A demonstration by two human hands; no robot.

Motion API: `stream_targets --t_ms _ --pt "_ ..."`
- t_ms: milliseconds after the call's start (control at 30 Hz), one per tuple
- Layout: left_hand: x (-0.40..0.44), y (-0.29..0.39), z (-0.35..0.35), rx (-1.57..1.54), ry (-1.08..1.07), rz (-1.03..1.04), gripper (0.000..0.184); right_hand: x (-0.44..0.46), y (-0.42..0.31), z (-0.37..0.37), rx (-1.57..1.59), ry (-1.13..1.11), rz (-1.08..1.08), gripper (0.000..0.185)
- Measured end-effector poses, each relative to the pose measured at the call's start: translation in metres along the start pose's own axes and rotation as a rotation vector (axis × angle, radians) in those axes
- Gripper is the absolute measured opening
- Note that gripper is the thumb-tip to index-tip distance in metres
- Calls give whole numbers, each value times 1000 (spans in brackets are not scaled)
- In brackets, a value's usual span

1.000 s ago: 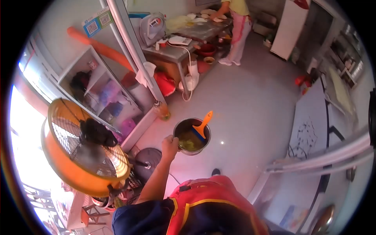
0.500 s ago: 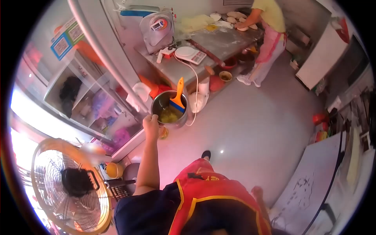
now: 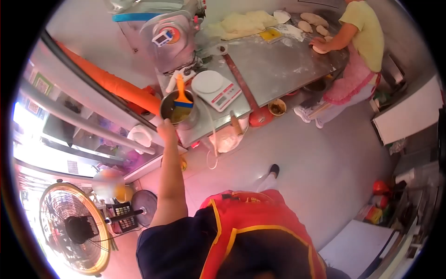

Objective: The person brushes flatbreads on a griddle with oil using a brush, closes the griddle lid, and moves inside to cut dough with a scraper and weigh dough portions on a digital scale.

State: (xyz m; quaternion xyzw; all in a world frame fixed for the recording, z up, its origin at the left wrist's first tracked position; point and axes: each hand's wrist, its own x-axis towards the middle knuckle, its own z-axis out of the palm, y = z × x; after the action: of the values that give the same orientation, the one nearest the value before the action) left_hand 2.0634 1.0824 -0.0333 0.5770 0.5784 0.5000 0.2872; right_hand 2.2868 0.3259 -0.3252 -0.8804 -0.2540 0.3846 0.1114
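My left hand is closed on the near rim of a metal pot; whether a handle lies under the fingers is hidden. Yellowish liquid shows inside. A wide brush with an orange handle and blue band leans in the pot, handle up. In the picture the pot overlaps the near left corner of the steel worktable; I cannot tell if it touches. Just right of it sits a white kitchen scale. My right hand is out of view.
A person presses dough at the table's far end. A red-brown pole lies across the tabletop, near a steel machine. A bowl stands beside the table. The glass door frame and fan are left.
The view has come closer to the worktable. My left hand has carried the pot and brush forward, from beside the table to its near corner. My right hand has left the view.
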Motion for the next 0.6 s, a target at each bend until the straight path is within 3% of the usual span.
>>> stream_targets --t_ms 33,67,133,233,267,367,433,500,567,600 --pt "2 -7 11 -5 6 -3 26 24 -12 -42 92 -24 76 29" --pt "0 19 20 -88 30 -160 23 56 -22 -90 182 -42 147 27" --pt "15 3 41 -259 88 -322 18 111 -44 -190 41 172 -188 26" --pt "28 -33 52 -111 71 -359 19 217 -69 -300 -322 290 -335 21" --pt "7 18 58 -181 137 -594 20 257 -72 -329 -449 313 -427 17" --pt "-47 62 94 586 648 140 21 285 -204 -441 -68 375 -415 21" --pt "-82 92 133 268 197 68 30 324 -258 -474 44 343 -456 25" --pt "-110 137 187 505 -108 202 39 357 -303 -496 111 289 -551 26" --pt "-108 135 248 366 -258 258 46 374 -358 -515 182 241 -619 27" --pt "-102 119 282 524 -266 364 49 385 -378 -523 201 221 -683 27"
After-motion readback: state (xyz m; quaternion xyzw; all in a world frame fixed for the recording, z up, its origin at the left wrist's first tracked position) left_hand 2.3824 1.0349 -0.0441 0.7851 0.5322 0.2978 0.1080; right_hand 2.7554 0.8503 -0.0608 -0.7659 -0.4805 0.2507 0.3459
